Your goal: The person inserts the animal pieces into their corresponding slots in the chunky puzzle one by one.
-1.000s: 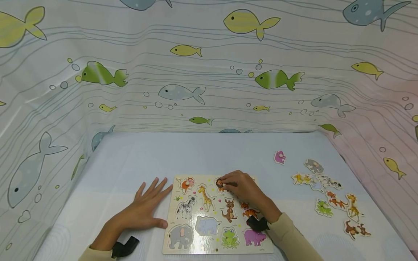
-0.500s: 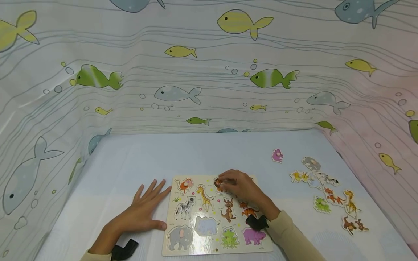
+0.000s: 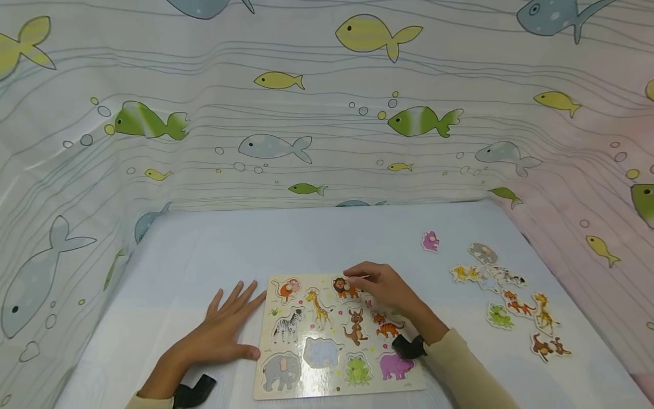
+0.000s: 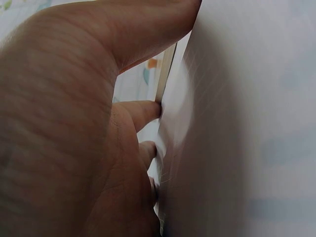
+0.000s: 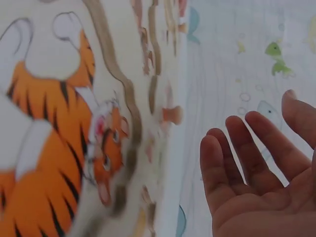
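An animal puzzle board (image 3: 374,363) lies on the table. My left hand (image 3: 225,332) rests on the table with fingers spread, beside the board's left edge; thumb and forefinger tips are at that edge. In the left wrist view, fingertips (image 4: 148,112) meet the tabletop near the board's side. My right hand (image 3: 385,287) hovers at the board's top right with nothing between its fingers; in the right wrist view its loosely bent fingers (image 5: 256,168) are apart from the board. Near its fingertips is the lion (image 3: 344,288). A monkey (image 3: 289,288) with a knob sits at the top left.
Several loose animal pieces lie at the right: a pink hippo (image 3: 431,241), an elephant (image 3: 482,253), a zebra (image 3: 508,276), a tiger (image 3: 518,303), a frog (image 3: 499,316), a giraffe (image 3: 545,312) and a kangaroo piece (image 3: 549,345). A fish-patterned sheet (image 3: 327,113) stands behind.
My right hand has loosened from the lion and shifted slightly right and up, uncovering more of it. The left hand keeps its place. The head view has shifted slightly.
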Demonstrator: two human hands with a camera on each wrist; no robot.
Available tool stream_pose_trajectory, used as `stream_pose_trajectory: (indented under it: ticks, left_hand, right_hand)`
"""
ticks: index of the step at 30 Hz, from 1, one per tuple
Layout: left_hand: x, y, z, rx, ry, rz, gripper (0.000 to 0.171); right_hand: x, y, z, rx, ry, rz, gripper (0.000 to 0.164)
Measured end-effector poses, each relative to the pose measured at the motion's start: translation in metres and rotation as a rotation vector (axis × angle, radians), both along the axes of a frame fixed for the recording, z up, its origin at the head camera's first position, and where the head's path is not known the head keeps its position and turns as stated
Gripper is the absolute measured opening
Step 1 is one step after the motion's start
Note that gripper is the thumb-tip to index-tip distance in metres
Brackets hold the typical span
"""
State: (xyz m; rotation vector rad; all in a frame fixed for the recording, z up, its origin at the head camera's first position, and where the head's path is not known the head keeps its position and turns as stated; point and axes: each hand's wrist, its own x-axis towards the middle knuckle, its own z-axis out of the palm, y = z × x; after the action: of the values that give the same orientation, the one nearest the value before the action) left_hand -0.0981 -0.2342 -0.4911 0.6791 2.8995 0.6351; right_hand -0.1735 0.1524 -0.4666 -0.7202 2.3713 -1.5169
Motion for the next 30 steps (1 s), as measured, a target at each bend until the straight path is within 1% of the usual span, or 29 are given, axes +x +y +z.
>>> stream_pose_trajectory:
  ticks: [5, 7, 11, 16, 20, 23, 30]
  left_hand:
    - [-0.001, 0.001, 0.0, 0.008, 0.01, -0.01, 0.112]
    - [-0.002, 0.001, 0.0, 0.005, 0.016, -0.014, 0.112]
    - [-0.004, 0.003, 0.002, 0.001, 0.015, -0.016, 0.112]
    - [-0.005, 0.004, 0.003, 0.006, 0.008, -0.014, 0.112]
    - [-0.005, 0.004, 0.002, 0.017, 0.011, -0.018, 0.112]
    - [-0.004, 0.003, 0.001, 0.015, 0.019, -0.023, 0.112]
    - [0.001, 0.0, 0.001, 0.012, 0.04, -0.022, 0.113]
  right_hand:
    - [0.007, 0.016, 0.015, 0.005, 0.007, -0.033, 0.036]
    - [0.008, 0.025, 0.019, 0.022, 0.023, -0.069, 0.035]
    - [0.011, 0.046, 0.026, 0.021, 0.028, -0.147, 0.032]
    - [0.015, 0.076, 0.026, 0.035, 0.036, -0.23, 0.03]
    - [0.023, 0.1, 0.025, 0.055, 0.042, -0.297, 0.031]
    - [0.03, 0.117, 0.026, 0.071, 0.037, -0.346, 0.032]
    - [0.043, 0.158, 0.031, 0.091, 0.03, -0.429, 0.037]
